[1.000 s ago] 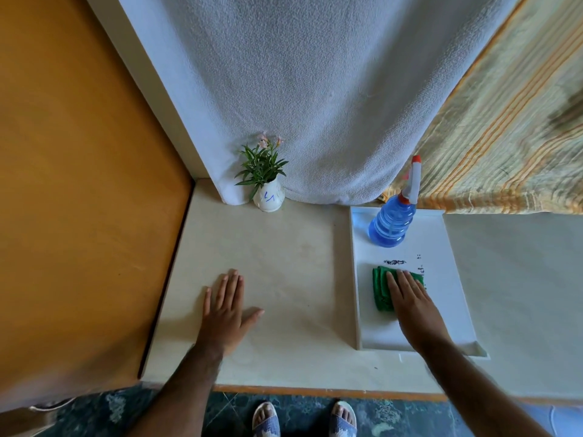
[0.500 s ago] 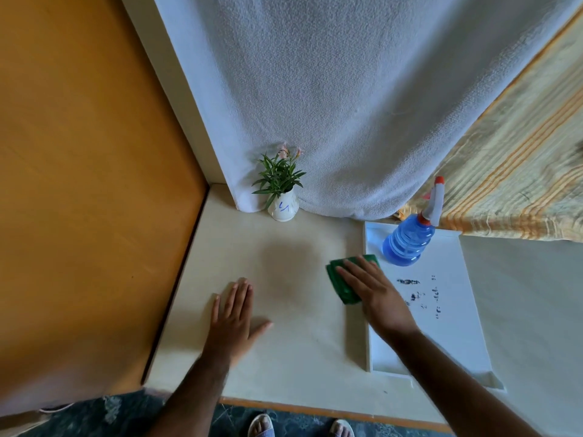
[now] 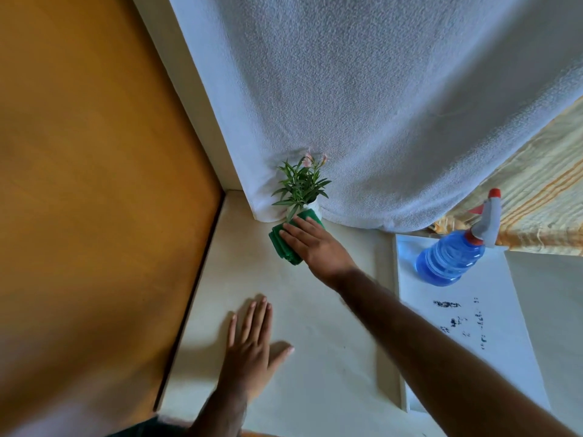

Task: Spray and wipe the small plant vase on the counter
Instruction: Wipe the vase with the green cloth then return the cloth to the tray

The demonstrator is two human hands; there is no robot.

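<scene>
- Head view. The small plant vase (image 3: 310, 210) stands at the far left corner of the worktop (image 3: 315, 357), right against the hanging white towel (image 3: 362, 105). Only a sliver of its white rim shows above the cloth; green leaves and pink buds rise from it.
- My right hand (image 3: 315, 244) presses a folded green cloth (image 3: 285, 244) onto the near face of the vase. Fingers (image 3: 296, 233) lie flat and nearly straight on top of the cloth, tips just at the vase's rim under the lowest leaves. Not a curled grip: the cloth is pinned between palm and vase. Thumb hidden, so I cannot tell whether it hooks under.
- My left hand (image 3: 252, 345) rests palm down near the front left of the worktop, fingers spread and empty, well apart from the vase.
- Spray bottle (image 3: 454, 257) stands on the white tray (image 3: 504, 342) toward the far right edge, untouched by either hand, well apart from the vase.
- Progress, my reading: wiping looks just begun, cloth at first contact on one side. I see no wetness on the vase, too covered to tell, so I cannot confirm the spray step is done.
- Left to do, likely: work round the far side against the towel, and spray if it has not been done.
</scene>
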